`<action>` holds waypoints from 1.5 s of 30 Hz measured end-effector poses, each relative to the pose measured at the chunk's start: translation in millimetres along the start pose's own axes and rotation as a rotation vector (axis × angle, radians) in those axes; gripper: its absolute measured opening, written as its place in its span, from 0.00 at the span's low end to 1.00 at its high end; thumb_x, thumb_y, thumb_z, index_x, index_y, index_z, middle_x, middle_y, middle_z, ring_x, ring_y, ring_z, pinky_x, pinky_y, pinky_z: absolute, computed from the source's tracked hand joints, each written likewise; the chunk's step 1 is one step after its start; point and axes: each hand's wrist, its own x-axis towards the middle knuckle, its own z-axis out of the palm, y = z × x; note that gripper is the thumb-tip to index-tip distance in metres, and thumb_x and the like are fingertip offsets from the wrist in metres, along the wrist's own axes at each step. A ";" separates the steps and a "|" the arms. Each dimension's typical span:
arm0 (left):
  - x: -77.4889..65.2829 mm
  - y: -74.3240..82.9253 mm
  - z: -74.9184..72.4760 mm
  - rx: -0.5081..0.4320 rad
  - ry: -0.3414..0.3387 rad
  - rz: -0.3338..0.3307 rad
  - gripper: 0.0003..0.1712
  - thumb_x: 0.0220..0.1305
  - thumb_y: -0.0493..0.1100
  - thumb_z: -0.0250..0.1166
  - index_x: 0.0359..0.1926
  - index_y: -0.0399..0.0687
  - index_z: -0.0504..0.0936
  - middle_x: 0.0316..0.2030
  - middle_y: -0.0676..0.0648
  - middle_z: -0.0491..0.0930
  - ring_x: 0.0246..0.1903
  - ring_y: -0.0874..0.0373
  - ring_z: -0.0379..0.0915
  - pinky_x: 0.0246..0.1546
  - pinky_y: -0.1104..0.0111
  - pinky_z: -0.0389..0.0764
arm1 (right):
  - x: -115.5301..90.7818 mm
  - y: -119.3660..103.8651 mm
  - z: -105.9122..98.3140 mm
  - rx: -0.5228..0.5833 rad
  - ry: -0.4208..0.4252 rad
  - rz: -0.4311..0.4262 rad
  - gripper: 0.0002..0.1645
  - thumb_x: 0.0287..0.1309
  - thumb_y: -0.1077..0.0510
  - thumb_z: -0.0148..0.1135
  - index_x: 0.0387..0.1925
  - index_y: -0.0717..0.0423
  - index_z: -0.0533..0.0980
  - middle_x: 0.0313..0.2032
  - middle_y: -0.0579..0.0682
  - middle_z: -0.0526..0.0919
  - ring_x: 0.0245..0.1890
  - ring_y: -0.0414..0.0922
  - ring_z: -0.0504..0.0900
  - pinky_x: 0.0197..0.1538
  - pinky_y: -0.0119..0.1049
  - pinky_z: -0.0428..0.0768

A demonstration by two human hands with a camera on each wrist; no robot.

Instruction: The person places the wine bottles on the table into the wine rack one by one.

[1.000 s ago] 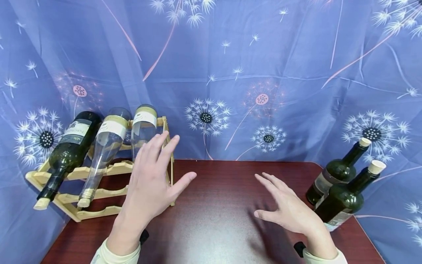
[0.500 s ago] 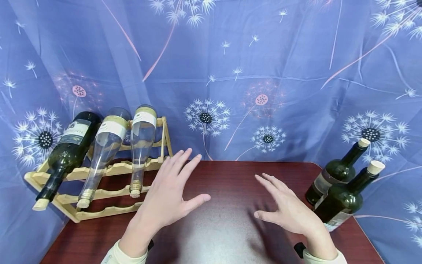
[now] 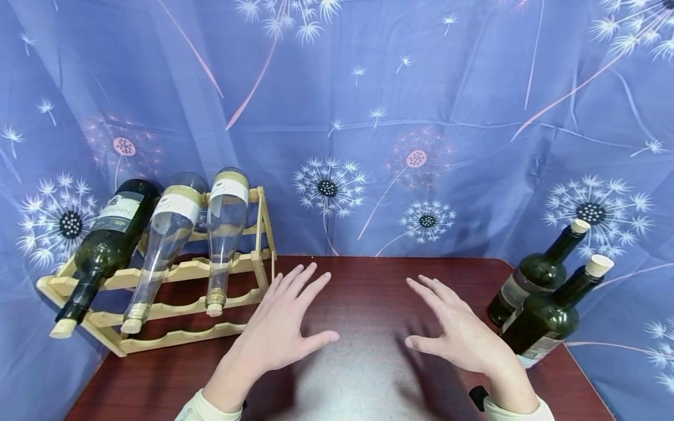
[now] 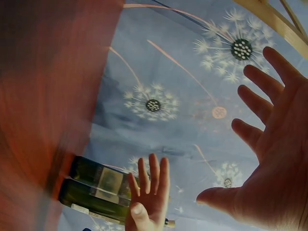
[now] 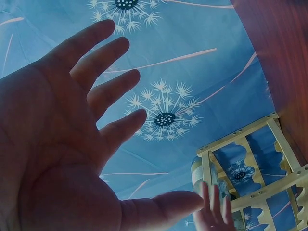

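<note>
My left hand (image 3: 279,327) hovers over the table with spread fingers, just right of the wooden wine rack (image 3: 181,336), holding nothing. My right hand (image 3: 458,333), also empty with fingers apart, hovers left of two dark green wine bottles. On the rack's top tier lie a dark green bottle (image 3: 107,245), a clear bottle (image 3: 171,225) and another clear bottle (image 3: 228,216), all tilted with corked necks toward me. The upright bottles are a rear one (image 3: 544,269) and a front one (image 3: 553,318), both corked. Each wrist view shows a bare palm.
A dark red-brown table (image 3: 363,304) lies under both hands. Behind and beside it hangs a blue curtain (image 3: 368,76) with a dandelion print. The two upright bottles stand near the table's right edge, and the rack is at its left.
My left hand has moved right and down, away from the rack, uncovering the rightmost clear bottle and the rack's right end. My right hand and the bottles stay put.
</note>
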 end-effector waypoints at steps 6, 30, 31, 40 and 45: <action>-6.3 -2.9 12.2 -0.013 -0.040 -0.020 0.55 0.47 0.81 0.57 0.74 0.73 0.49 0.74 0.56 0.47 0.72 0.54 0.40 0.67 0.46 0.48 | 0.2 -1.2 0.0 0.005 -0.006 0.005 0.58 0.44 0.30 0.69 0.73 0.30 0.50 0.72 0.45 0.52 0.71 0.58 0.49 0.62 0.65 0.57; -15.5 -1.3 36.6 0.027 -0.106 -0.004 0.57 0.45 0.84 0.52 0.73 0.66 0.57 0.74 0.52 0.49 0.72 0.51 0.41 0.67 0.44 0.47 | 0.0 0.9 3.7 -0.032 -0.047 0.041 0.59 0.42 0.28 0.68 0.73 0.29 0.49 0.73 0.46 0.51 0.71 0.59 0.48 0.61 0.66 0.56; -15.6 -1.2 36.9 0.030 -0.106 -0.002 0.57 0.45 0.85 0.52 0.73 0.66 0.57 0.73 0.52 0.50 0.72 0.51 0.42 0.67 0.44 0.47 | -0.3 0.5 3.4 -0.033 -0.047 0.045 0.59 0.43 0.28 0.68 0.73 0.29 0.49 0.73 0.46 0.51 0.71 0.59 0.48 0.61 0.66 0.57; -16.4 -2.4 39.8 0.010 -0.117 -0.008 0.57 0.44 0.83 0.56 0.73 0.66 0.58 0.73 0.51 0.51 0.72 0.50 0.43 0.67 0.44 0.46 | -6.5 -5.9 -8.0 -0.031 -0.001 0.108 0.58 0.43 0.27 0.66 0.73 0.27 0.48 0.73 0.44 0.51 0.72 0.56 0.48 0.59 0.65 0.61; -17.2 -2.5 39.5 0.022 -0.131 -0.017 0.57 0.44 0.84 0.53 0.73 0.69 0.55 0.73 0.52 0.50 0.72 0.51 0.42 0.67 0.44 0.45 | -11.8 -12.2 -24.7 -0.023 0.074 0.118 0.56 0.48 0.30 0.65 0.74 0.32 0.49 0.72 0.46 0.52 0.71 0.54 0.52 0.60 0.61 0.63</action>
